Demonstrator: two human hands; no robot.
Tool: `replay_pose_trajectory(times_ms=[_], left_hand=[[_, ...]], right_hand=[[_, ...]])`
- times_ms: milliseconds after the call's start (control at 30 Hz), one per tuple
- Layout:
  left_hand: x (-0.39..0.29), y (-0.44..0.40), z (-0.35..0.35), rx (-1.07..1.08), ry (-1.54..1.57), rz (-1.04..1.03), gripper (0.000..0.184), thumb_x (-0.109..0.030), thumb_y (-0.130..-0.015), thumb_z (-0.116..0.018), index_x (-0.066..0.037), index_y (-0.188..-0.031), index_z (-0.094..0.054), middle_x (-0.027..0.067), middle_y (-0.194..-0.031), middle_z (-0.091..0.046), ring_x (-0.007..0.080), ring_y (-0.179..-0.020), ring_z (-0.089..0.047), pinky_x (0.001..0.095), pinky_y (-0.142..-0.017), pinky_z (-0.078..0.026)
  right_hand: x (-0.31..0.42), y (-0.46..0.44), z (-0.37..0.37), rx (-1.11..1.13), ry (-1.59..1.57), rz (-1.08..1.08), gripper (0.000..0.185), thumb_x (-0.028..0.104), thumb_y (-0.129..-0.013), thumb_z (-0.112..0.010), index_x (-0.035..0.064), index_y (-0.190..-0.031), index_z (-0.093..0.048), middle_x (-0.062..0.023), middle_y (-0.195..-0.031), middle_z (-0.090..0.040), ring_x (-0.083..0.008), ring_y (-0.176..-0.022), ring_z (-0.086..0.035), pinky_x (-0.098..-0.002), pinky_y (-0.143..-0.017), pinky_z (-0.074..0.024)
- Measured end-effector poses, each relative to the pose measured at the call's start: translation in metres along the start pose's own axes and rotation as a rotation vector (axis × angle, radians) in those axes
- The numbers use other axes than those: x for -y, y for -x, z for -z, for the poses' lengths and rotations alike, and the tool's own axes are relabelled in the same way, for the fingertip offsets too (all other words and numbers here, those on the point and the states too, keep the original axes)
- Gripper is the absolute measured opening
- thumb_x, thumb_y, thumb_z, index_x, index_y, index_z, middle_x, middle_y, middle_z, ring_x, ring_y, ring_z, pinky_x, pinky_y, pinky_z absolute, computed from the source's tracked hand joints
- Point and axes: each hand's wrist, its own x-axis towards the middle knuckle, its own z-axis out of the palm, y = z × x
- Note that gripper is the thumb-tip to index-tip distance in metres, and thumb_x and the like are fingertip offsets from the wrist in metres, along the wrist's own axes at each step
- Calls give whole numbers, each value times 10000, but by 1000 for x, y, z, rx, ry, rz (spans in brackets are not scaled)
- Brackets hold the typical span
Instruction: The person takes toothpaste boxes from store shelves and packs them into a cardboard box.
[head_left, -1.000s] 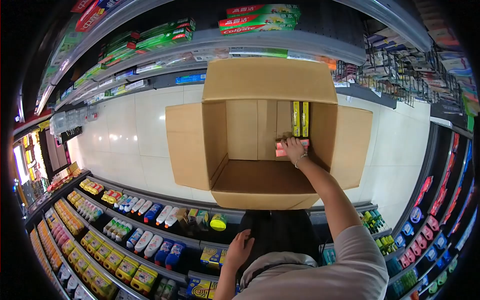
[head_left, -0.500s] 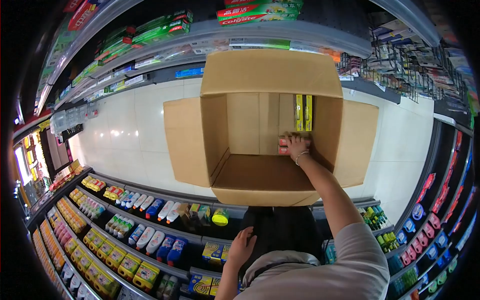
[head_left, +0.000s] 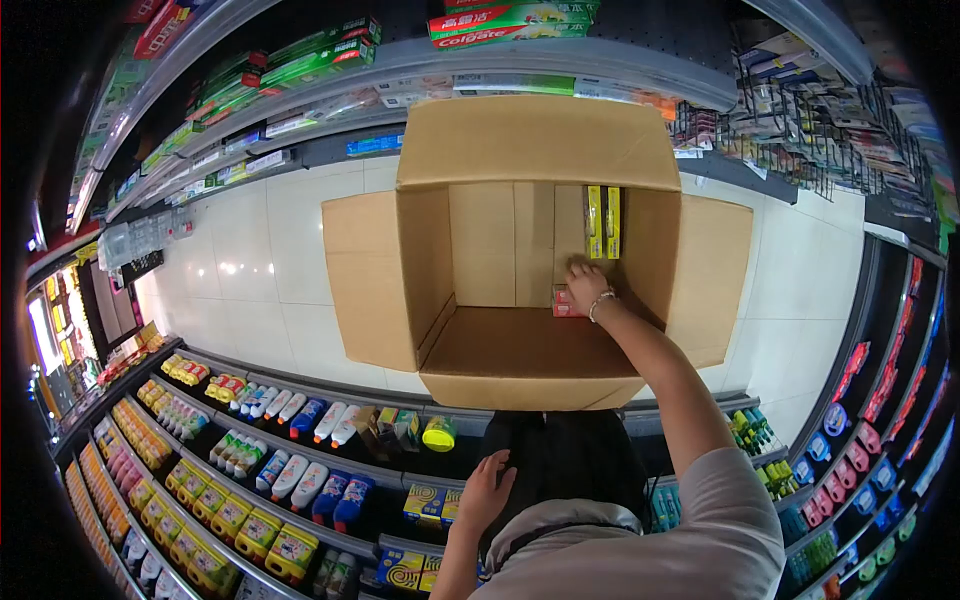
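Note:
A large open cardboard box (head_left: 535, 140) stands on the floor before me with its flaps folded outward. Inside, my right hand (head_left: 588, 288) is closed over the right end of small red boxes (head_left: 562, 303), in the near right part of the bottom. My palm and fingers cover part of them. Just beyond that hand, two slim yellow and black boxes (head_left: 603, 222) lie side by side along the right wall. My left hand (head_left: 487, 490) hangs beside my left thigh, empty, its fingers loosely apart.
Toothpaste boxes (head_left: 510, 30) line the shelf at the far side. Hanging packets (head_left: 820, 120) fill a rack at far right. Behind me, shelves hold white bottles (head_left: 292, 478) and yellow packs (head_left: 292, 552). Pink and blue goods (head_left: 845, 455) hang on the right.
My right hand has shifted slightly left and nearer, and the red boxes now sit closer together. My left hand has stayed by my thigh. The view has moved slightly.

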Motion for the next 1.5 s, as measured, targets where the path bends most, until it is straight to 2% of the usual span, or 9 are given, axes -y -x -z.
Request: replay_pose_trajectory(times_ms=[200,533,600,800,933,1167,1233,1367,1500], left_hand=[[3,-1,-3,9,1,35,312,-138,-799,-548,-21,-1078,-472,165,-991,-554,299,-892,-553,355,-764,-447],[3,4,-2,26,15,59,310,-160,-810,-538,-21,-1080,-478,171,-1011,-550,298,-908,-554,347,-764,-451],[5,5,-4,11,11,36,308,-162,-809,-539,-18,-1074,-480,171,-1002,-553,302,-898,-556,349,-760,-453],[2,22,3,-107,23,-79,303,-169,-801,-545,-14,-1055,-489,170,-958,-562,319,-865,-559,369,-747,-456],[12,25,12,-96,-38,-165,319,-190,-807,-544,-22,-1071,-483,174,-999,-548,308,-892,-555,359,-755,-453],[44,25,49,-108,-125,-410,355,-263,-823,-510,-40,-1099,-483,202,-1002,-544,343,-879,-548,395,-766,-439],[57,32,70,-116,-124,-446,363,-267,-827,-503,-39,-1107,-477,201,-1003,-545,345,-883,-546,396,-773,-435],[112,40,119,-11,-235,-600,382,-284,-836,-481,-44,-1133,-460,197,-1026,-539,349,-922,-528,399,-805,-418],[172,43,162,9,-293,-543,389,-310,-840,-467,-54,-1133,-444,186,-1051,-524,349,-969,-505,397,-816,-412]], right_hand=[[-18,-55,37,-348,148,81,359,197,-807,-411,13,-1102,-498,-178,-1258,-377,-325,-1208,-301,-380,-1019,-230],[-34,-81,1,35,500,-210,420,174,-858,-255,30,-1211,-432,-142,-1282,-387,-288,-1263,-239,-463,-1049,-28],[-24,-65,-5,-287,305,-102,379,178,-841,-327,39,-1162,-474,-161,-1255,-404,-302,-1239,-271,-454,-1049,-68],[40,41,74,-411,-235,133,215,222,-804,-465,72,-947,-523,-166,-943,-577,-337,-848,-555,-413,-738,-438],[76,103,112,-586,-678,197,155,180,-807,-521,67,-910,-546,-112,-724,-596,-251,-616,-592,-339,-534,-467],[211,262,253,-715,-1140,259,105,27,-813,-507,24,-901,-564,-40,-774,-531,-144,-627,-545,-303,-560,-494],[245,320,278,-1131,-1009,715,75,42,-786,-532,-17,-823,-560,-105,-744,-540,-172,-531,-517,-285,-469,-411],[386,418,318,-809,-1012,2287,117,124,-749,-582,83,-858,-574,-46,-728,-554,-131,-637,-527,-264,-569,-436],[484,458,306,-746,-589,2468,206,101,-828,-492,99,-1012,-583,-34,-868,-559,-129,-782,-535,-271,-700,-450]])
